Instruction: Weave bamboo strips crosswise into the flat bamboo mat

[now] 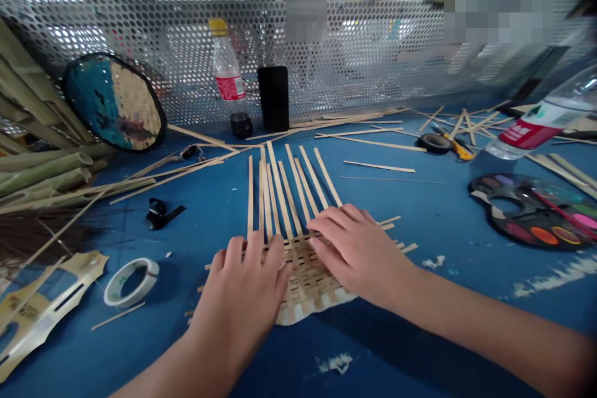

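A partly woven bamboo mat [303, 270] lies on the blue table, its long loose strips [284, 199] fanning out away from me. White material shows along its near edge. My left hand [245, 286] rests palm down over the mat's left side, fingers slightly bent and apart at the far edge of the weave. From the right, my right hand [357, 252] lies over the other side, fingers stretched across the base of the loose strips. Both hands touch the mat; the undersides of the fingertips are hidden. Short strip ends poke out at both sides.
Around the mat are a white tape roll [131, 283], a black clip [161, 212], a paint palette [532, 211], a yellow cutter [461, 148] and black tape [435, 143]. A cola bottle [229, 81], a phone [274, 98] and a water bottle [536, 118] stand farther back. Loose strips lie behind.
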Available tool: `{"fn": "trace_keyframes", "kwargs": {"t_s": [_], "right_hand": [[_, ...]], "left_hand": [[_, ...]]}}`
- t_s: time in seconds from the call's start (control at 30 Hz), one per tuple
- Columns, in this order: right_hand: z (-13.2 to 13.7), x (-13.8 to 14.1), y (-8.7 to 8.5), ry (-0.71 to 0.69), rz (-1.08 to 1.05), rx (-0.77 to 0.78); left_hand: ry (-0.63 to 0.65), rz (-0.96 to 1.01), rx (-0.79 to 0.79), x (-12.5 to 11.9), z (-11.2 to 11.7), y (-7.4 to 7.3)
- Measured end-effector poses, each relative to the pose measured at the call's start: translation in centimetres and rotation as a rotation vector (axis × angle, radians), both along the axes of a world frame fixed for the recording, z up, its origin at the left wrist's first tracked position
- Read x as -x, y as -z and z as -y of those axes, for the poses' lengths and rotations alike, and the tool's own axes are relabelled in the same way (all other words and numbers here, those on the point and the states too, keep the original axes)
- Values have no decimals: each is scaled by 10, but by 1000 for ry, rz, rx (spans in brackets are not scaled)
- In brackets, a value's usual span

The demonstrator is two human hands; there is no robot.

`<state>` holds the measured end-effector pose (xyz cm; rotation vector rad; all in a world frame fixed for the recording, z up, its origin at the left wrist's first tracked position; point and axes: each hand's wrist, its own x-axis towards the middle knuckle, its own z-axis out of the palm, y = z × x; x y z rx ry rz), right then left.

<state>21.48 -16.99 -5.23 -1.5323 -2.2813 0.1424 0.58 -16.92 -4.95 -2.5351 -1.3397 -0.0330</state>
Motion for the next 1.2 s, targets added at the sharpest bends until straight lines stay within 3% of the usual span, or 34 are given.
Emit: {"fn": "trace_keyframes", "kwargs": {"t_s": [0.13, 0.4, 0.93, 1.03, 1.2], "right_hand": [[6, 14, 10, -23, 109, -65], [2, 17, 14, -20, 121, -46], [5, 17, 14, -56, 174, -139], [3, 13, 9, -51, 72, -59], [-9, -13, -10, 18, -336, 219]], "left_hand": [[8, -7, -10, -1, 3, 4], [71, 226, -11, -3, -4, 17], [120, 189, 14, -5, -8, 9], [108, 203, 3, -3, -6, 10], [174, 198, -100, -3, -6, 11]]}}
